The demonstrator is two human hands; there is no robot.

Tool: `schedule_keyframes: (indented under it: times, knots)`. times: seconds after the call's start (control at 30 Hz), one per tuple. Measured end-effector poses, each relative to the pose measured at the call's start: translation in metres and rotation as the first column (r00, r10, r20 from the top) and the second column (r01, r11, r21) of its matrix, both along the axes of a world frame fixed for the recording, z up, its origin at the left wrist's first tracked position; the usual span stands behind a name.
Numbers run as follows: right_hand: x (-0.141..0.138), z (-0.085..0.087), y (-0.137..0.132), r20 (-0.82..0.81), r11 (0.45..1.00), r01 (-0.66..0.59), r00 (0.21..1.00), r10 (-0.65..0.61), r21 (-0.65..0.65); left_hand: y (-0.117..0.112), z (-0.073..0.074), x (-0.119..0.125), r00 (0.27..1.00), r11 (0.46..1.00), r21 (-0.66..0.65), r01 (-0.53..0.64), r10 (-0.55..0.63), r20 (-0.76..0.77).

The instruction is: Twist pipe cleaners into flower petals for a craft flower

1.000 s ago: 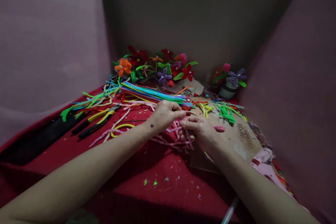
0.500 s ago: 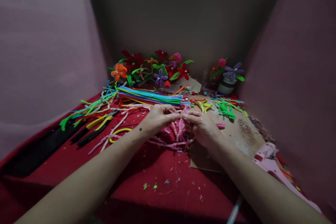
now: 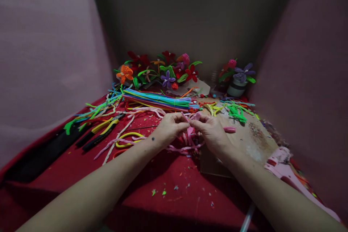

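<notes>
My left hand (image 3: 174, 127) and my right hand (image 3: 210, 130) meet over the middle of the table, fingertips nearly touching. Each pinches part of a pink pipe cleaner (image 3: 190, 131), whose loops show between and below the fingers. Its exact shape is partly hidden by my fingers. Loose pink pipe cleaners (image 3: 185, 148) trail on the red cloth under my hands. Just beyond lies a bundle of straight pipe cleaners (image 3: 160, 99) in many colours. Beside my right hand, a folded pink piece (image 3: 230, 129) rests on the cardboard (image 3: 254, 143).
Yellow-and-black pliers (image 3: 104, 130) lie left, near tangled pipe cleaners (image 3: 94, 114). Pipe-cleaner flowers (image 3: 167, 78) stand at the back, others in a small pot (image 3: 236, 87). Green pieces (image 3: 236, 112) lie on the cardboard. A pink glue gun (image 3: 288, 174) is at the right edge.
My hands have drawn slightly closer together and turned, and the pink pipe cleaner has shifted between my fingertips. The whole view has moved a little.
</notes>
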State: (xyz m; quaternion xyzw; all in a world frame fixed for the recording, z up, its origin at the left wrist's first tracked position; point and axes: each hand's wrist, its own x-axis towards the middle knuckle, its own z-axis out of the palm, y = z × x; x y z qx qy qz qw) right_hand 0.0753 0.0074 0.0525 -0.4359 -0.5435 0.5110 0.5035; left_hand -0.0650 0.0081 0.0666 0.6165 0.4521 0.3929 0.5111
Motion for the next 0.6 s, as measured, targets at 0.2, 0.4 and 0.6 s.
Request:
schedule_keyframes:
  times: [0.2,0.4,0.6]
  knots:
    - [-0.001,-0.002,0.001,-0.054,0.998,-0.017,0.998,0.013,-0.066,0.002,-0.005,0.002,0.998,0.994,0.108,-0.026,0.019,0.063]
    - [0.002,-0.003,0.004,-0.061,0.995,-0.010,0.998,0.004,-0.099,0.004,-0.004,-0.001,0.996,0.990,0.137,-0.024,0.012,0.088]
    - [0.000,0.002,0.002,-0.084,0.996,-0.038,0.996,0.031,-0.084,0.007,-0.014,-0.006,0.989,0.879,0.475,0.034,0.038,-0.141]
